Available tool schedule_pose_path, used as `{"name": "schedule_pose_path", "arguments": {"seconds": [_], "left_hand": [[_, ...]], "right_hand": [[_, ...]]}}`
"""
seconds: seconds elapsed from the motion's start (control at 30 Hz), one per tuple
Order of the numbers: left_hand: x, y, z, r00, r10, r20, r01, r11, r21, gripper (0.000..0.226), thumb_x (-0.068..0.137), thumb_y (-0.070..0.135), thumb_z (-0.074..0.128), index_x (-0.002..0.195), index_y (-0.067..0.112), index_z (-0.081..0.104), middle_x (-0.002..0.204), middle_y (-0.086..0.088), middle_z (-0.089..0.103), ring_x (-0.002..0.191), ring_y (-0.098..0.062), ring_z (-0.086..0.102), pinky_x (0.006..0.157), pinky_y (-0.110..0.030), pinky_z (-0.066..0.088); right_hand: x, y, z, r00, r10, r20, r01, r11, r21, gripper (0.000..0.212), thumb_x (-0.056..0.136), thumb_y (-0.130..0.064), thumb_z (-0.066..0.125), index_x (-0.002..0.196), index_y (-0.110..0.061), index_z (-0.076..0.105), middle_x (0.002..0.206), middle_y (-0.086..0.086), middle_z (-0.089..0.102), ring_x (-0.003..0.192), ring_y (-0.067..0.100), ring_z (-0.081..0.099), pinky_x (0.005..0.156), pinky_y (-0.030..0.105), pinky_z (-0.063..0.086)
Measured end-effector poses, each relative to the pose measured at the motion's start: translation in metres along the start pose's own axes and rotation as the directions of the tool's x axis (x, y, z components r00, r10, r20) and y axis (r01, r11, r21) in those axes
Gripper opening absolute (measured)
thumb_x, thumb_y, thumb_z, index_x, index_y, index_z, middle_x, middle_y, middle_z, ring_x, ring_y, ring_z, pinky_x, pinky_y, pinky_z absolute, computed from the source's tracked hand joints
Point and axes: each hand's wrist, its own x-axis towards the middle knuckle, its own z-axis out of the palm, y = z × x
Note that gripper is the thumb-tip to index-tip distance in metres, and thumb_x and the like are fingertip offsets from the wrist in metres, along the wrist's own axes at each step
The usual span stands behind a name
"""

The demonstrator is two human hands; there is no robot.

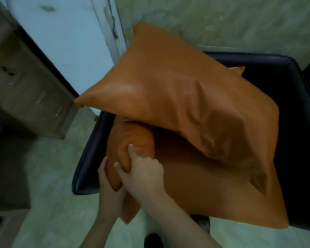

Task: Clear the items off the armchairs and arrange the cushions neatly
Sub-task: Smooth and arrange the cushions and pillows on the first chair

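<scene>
The left hand (108, 181) and right hand (143, 173) pinch a corner of the lower cushion (195, 185) at seven o'clock. A firm, even grip should keep the upper cushion (177, 90), toward one o'clock, on the armchair (86, 167).

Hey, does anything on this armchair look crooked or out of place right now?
Yes. The upper cushion lies diagonally across the black armchair, one corner poking out past the chair's edge. The lower cushion, bunched where the left hand and right hand grip it, overhangs the seat's front edge.

Dim, greenish light, soft motion blur throughout, wide-angle bending at the edges, a faint sheen on the upper cushion (168, 83).
</scene>
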Motion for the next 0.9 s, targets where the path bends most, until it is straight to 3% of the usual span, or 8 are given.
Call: {"name": "schedule_pose_path", "arguments": {"seconds": [0.07, 0.2, 0.37, 0.47, 0.53, 0.63, 0.8, 0.9], "left_hand": [[0.0, -0.014, -0.008, 0.998, -0.056, -0.013, 0.054, 0.991, -0.12, 0.096, 0.049, 0.077, 0.069, 0.132, 0.052, 0.028, 0.132, 0.013, 0.048, 0.116, -0.001, 0.051, 0.091, -0.028, 0.047], [0.003, -0.044, -0.024, 0.984, -0.137, 0.113, 0.142, 0.989, -0.042, 0.106, 0.052, 0.056, 0.078, 0.141, 0.05, 0.021, 0.144, 0.004, 0.041, 0.125, -0.013, 0.049, 0.1, -0.045, 0.047], [-0.022, -0.09, -0.036, 0.912, -0.26, 0.318, 0.237, 0.965, 0.107, 0.133, 0.04, 0.058, 0.09, 0.146, 0.046, 0.01, 0.155, 0.004, 0.019, 0.138, -0.017, 0.033, 0.103, -0.039, 0.045], [-0.029, -0.098, -0.043, 0.88, -0.303, 0.365, 0.272, 0.953, 0.136, 0.1, 0.072, 0.0, 0.075, 0.14, 0.044, 0.016, 0.155, 0.003, 0.02, 0.142, -0.015, 0.025, 0.106, -0.034, 0.04], [-0.023, -0.088, -0.042, 0.919, -0.303, 0.252, 0.299, 0.953, 0.056, 0.074, 0.085, -0.013, 0.053, 0.136, 0.036, 0.03, 0.148, 0.001, 0.034, 0.134, -0.011, 0.035, 0.101, -0.025, 0.042], [0.002, -0.064, -0.03, 0.94, -0.317, 0.127, 0.318, 0.948, 0.02, 0.067, 0.088, 0.007, 0.061, 0.145, 0.026, 0.031, 0.136, 0.006, 0.041, 0.119, -0.005, 0.041, 0.087, -0.01, 0.04], [0.037, -0.054, 0.011, 0.826, -0.537, 0.172, 0.422, 0.791, 0.443, 0.138, 0.058, 0.053, 0.083, 0.149, 0.027, -0.018, 0.158, -0.011, -0.008, 0.145, -0.033, 0.008, 0.114, -0.046, 0.022], [0.044, -0.071, 0.024, 0.86, -0.499, 0.103, 0.386, 0.77, 0.508, 0.145, 0.05, 0.054, 0.085, 0.146, 0.03, -0.02, 0.156, -0.013, -0.001, 0.141, -0.036, 0.018, 0.109, -0.046, 0.03]], "right_hand": [[0.006, -0.017, 0.015, 0.995, -0.066, 0.069, 0.073, 0.992, -0.101, 0.07, 0.093, -0.058, 0.04, 0.148, -0.017, 0.026, 0.101, 0.007, 0.065, 0.088, 0.026, 0.062, 0.063, 0.033, 0.04], [-0.013, -0.008, 0.033, 0.994, 0.012, 0.105, 0.004, 0.988, -0.157, 0.078, 0.083, -0.072, 0.043, 0.145, -0.026, 0.026, 0.11, 0.003, 0.062, 0.09, 0.023, 0.063, 0.064, 0.031, 0.041], [-0.056, 0.035, 0.051, 0.806, 0.134, 0.577, -0.262, 0.954, 0.145, 0.101, 0.064, -0.085, 0.05, 0.146, -0.036, 0.016, 0.15, 0.0, 0.025, 0.129, 0.024, 0.041, 0.1, 0.034, 0.04], [-0.062, 0.06, 0.058, 0.807, 0.184, 0.561, -0.391, 0.879, 0.273, 0.107, 0.056, -0.088, 0.05, 0.144, -0.034, 0.023, 0.152, -0.002, 0.021, 0.134, 0.019, 0.034, 0.106, 0.033, 0.035], [-0.055, 0.063, 0.066, 0.83, 0.245, 0.501, -0.459, 0.809, 0.366, 0.109, 0.057, -0.081, 0.058, 0.146, -0.03, 0.022, 0.151, -0.002, 0.021, 0.133, 0.018, 0.035, 0.101, 0.027, 0.034], [-0.034, 0.062, 0.078, 0.856, 0.273, 0.439, -0.477, 0.745, 0.467, 0.108, 0.06, -0.075, 0.06, 0.148, -0.028, 0.02, 0.151, -0.001, 0.025, 0.133, 0.017, 0.035, 0.097, 0.023, 0.032], [0.017, 0.077, 0.09, 0.806, 0.391, 0.444, -0.591, 0.56, 0.58, 0.095, 0.08, -0.056, 0.065, 0.151, -0.024, 0.012, 0.15, 0.005, 0.032, 0.134, 0.025, 0.038, 0.102, 0.03, 0.035], [0.042, 0.091, 0.1, 0.759, 0.402, 0.513, -0.649, 0.539, 0.538, 0.109, 0.071, -0.06, 0.071, 0.152, -0.029, 0.004, 0.151, 0.006, 0.031, 0.133, 0.028, 0.039, 0.108, 0.041, 0.036]]}}
